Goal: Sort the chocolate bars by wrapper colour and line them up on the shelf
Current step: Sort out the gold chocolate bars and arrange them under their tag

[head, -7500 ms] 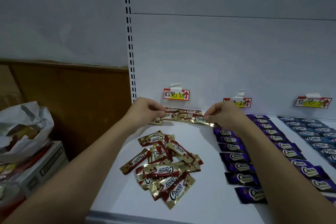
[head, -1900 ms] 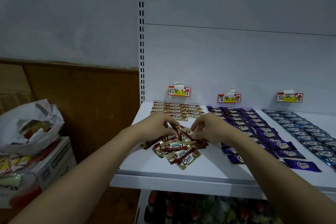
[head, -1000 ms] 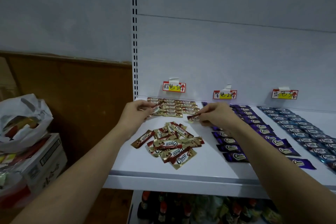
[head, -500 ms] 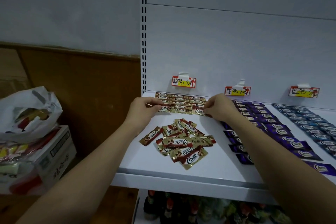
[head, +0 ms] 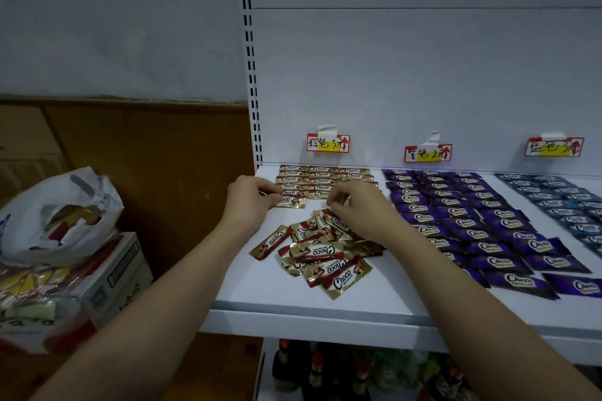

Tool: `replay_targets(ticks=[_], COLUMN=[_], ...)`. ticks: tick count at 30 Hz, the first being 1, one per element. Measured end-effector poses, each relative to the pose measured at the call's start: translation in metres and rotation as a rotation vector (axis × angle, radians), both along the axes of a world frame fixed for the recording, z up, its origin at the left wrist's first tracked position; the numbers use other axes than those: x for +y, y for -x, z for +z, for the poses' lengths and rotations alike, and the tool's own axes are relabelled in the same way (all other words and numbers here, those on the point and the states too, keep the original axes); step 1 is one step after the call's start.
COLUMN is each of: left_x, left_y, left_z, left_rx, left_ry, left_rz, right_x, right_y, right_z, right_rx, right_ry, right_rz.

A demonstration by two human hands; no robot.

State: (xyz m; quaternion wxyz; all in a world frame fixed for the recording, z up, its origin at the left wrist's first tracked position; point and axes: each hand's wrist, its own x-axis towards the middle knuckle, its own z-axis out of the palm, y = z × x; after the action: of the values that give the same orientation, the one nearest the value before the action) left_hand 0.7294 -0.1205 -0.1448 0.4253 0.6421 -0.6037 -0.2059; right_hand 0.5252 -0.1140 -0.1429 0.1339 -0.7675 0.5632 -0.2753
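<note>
On the white shelf (head: 374, 298) a loose heap of brown-and-gold chocolate bars (head: 321, 252) is seen near the front left, while neat rows of the same bars (head: 321, 180) are laid against the back panel under the left price tag (head: 327, 143). The left hand (head: 249, 200) is curled, its fingertips pinching the end of one brown bar (head: 290, 201) set at the front left corner of those rows. The right hand (head: 356, 208) hangs just over the back of the heap with fingers bent downward — whether anything is pinched in it cannot be told. To the right, purple bars (head: 472, 221) are lined up in rows, and blue bars (head: 560, 198) further right. A plastic bag (head: 55, 212) rests on a carton (head: 110, 273) left of the shelf.
</note>
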Motion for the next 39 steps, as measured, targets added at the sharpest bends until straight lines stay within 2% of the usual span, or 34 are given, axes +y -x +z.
replay_targets(ticks=[8, 11, 15, 17, 19, 26, 27, 30, 34, 39], left_x=[-0.002, 0.003, 0.021, 0.027, 0.029, 0.037, 0.039, 0.048, 0.057, 0.057], left_y=[0.011, 0.011, 0.014, 0.013, 0.010, 0.001, 0.000, -0.002, 0.007, 0.016], left_z=[0.002, 0.002, 0.005, 0.006, 0.007, 0.014, 0.019, 0.034, 0.039, 0.038], left_rx=[-0.161, -0.168, -0.025, -0.041, -0.060, 0.117, 0.095, -0.139, -0.325, -0.432], left_ry=[-0.018, 0.042, 0.019, -0.039, -0.080, -0.151, -0.135, -0.056, -0.196, -0.250], left_rz=[0.040, 0.044, -0.191, -0.329, -0.392, -0.495, -0.519, -0.607, -0.722, -0.707], right_x=[0.006, 0.010, 0.017, 0.019, 0.020, 0.016, 0.016, 0.015, 0.018, 0.018], right_y=[0.010, 0.019, 0.025, 0.024, 0.023, 0.028, 0.028, 0.026, 0.025, 0.025], right_z=[0.008, 0.015, 0.021, 0.022, 0.023, 0.019, 0.019, 0.021, 0.023, 0.022], right_rx=[-0.157, -0.224, -0.177, -0.132, -0.114, -0.214, -0.227, -0.281, -0.376, -0.424], right_ry=[-0.049, -0.078, -0.237, -0.308, -0.319, -0.224, -0.220, -0.216, -0.223, -0.263], right_rz=[0.001, 0.047, 0.136, 0.147, 0.148, 0.112, 0.113, 0.135, 0.112, 0.079])
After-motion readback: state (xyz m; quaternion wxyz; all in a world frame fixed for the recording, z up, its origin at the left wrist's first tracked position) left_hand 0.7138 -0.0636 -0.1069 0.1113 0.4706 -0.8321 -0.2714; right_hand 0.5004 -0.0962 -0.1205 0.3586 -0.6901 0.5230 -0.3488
